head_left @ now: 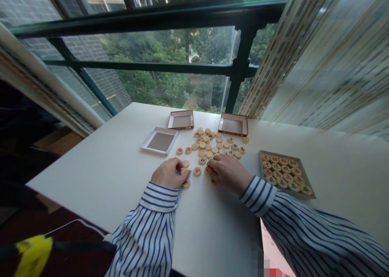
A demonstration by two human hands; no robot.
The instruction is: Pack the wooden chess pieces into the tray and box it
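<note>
Round wooden Chinese chess pieces [202, 145] lie in a loose heap on the white table, some with red or black characters showing, others blank side up. My left hand [168, 173] is at the heap's near left, thumb and forefinger closed around a piece [183, 170]. Just below those fingers lies a red-marked piece [186, 184]. Between my two hands rests another red piece [197, 171]. My right hand [227, 171] is at the near right of the heap, its bent fingers closed on a piece [207, 170] that they partly cover.
At the right, a shallow box [306, 167] holds rows of pieces, mostly red-marked, with black ones in the nearest row. Behind the heap stand two brown-edged trays [181, 126] [233, 130], and a white box lid [147, 143] lies left. A window with green railing [152, 66] borders the table.
</note>
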